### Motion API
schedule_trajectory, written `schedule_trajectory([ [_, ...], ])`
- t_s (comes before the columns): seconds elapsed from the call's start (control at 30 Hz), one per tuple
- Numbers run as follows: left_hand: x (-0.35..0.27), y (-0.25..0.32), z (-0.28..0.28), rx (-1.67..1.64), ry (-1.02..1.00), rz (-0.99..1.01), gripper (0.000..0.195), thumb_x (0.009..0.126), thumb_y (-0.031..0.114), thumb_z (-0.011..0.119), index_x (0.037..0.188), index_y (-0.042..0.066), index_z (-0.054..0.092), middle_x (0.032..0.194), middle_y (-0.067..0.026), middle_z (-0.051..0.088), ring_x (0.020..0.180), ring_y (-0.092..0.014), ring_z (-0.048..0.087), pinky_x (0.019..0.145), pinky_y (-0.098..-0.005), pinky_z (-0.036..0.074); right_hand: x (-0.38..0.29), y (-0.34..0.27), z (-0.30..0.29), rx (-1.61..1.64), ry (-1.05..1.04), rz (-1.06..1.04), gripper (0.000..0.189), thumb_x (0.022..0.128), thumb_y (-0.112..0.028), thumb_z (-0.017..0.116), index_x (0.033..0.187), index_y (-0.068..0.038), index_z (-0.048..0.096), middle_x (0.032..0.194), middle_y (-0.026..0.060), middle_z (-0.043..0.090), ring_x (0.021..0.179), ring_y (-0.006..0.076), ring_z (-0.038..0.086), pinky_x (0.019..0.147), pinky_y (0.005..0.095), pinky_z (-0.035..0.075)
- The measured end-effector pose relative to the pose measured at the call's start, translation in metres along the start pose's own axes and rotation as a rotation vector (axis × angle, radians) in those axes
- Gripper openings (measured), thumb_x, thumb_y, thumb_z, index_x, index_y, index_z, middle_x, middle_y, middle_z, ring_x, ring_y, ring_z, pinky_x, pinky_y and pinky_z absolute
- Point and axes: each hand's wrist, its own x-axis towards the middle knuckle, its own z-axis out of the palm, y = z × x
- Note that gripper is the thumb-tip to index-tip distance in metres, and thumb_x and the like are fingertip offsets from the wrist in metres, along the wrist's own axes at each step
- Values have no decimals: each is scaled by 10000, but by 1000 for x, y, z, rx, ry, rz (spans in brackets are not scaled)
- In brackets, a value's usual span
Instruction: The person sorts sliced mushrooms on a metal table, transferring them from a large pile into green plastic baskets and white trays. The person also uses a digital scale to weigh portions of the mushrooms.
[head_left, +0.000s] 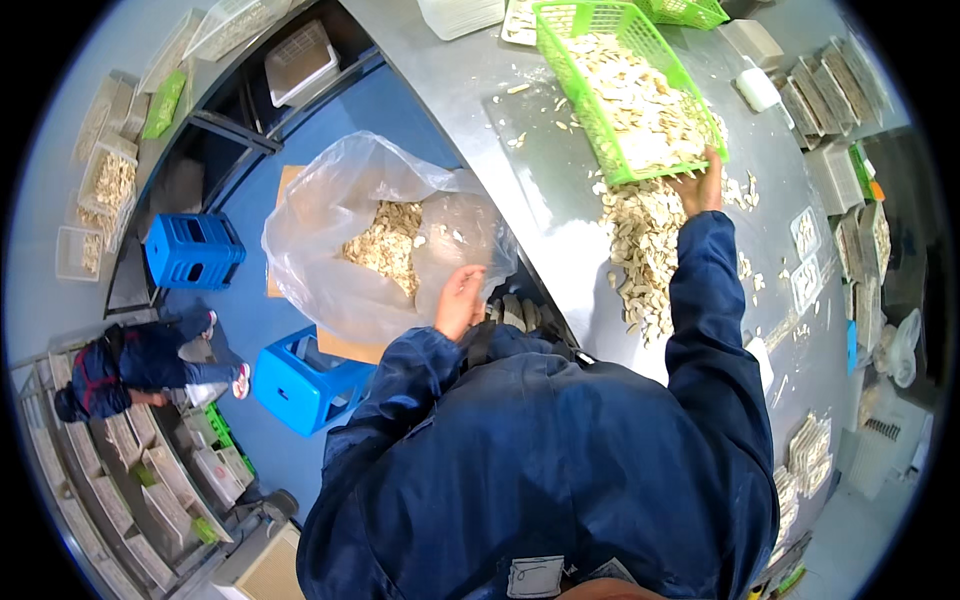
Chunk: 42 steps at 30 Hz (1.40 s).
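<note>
My right hand (705, 187) grips the near end of a light green plastic basket (616, 169). The basket is filled with pale dried slices (637, 97), perhaps of a root or herb. Below its near end, a loose pile of similar slices (646, 255) lies on the metal table (544, 202). At the near rim of a large clear plastic bag (322, 225) is my left hand (459, 302), its fingers bent close together; whether they pinch the film cannot be told. More slices (390, 244) lie inside the bag, whose mouth is spread wide above a cardboard box (349, 346).
Blue plastic stools (196, 251) stand on the blue floor. Small clear trays (806, 232) and stacked slices (810, 454) lie along the table's right side. A white container (757, 88) stands farther back. Another person (142, 360) works beside shelves at the left.
</note>
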Motion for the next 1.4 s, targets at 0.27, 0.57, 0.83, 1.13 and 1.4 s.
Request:
schedule_trajectory([
  [0.27,-29,-60,-77,379,287,-4,310,850,213,558,1098,37,492,550,-33,435,413,-133,423,396,-319,342,-17,-15,-8,-189,-180,83,353,854,-329,525,1065,-60,442,957,83,532,854,212,546,757,417,496],
  [0.57,-69,-56,-104,782,461,31,401,812,242,568,1161,67,476,687,-179,577,692,-342,575,654,-413,447,-75,56,145,-867,-537,30,611,749,-371,623,1229,-45,435,1086,107,535,975,192,519,722,321,465],
  [0.83,-104,-72,-112,821,554,68,414,819,231,552,1196,91,454,805,-242,600,785,-390,582,692,-444,454,-55,195,222,-1295,-775,-38,830,604,-473,688,1180,82,466,965,231,601,814,292,615,743,308,490],
  [1.13,-112,-83,-124,696,503,206,433,830,224,545,1226,96,424,674,-191,546,662,-365,549,601,-441,425,-100,282,305,-1612,-694,-173,834,621,-535,670,1261,-64,419,1225,231,360,1045,399,484,895,401,423],
  [1.4,-108,-77,-134,633,435,274,441,838,214,540,1240,81,414,591,-147,497,573,-315,522,536,-405,399,-122,284,328,-1825,-725,-437,795,630,-525,681,1237,-74,435,1237,195,358,1059,419,468,855,445,449],
])
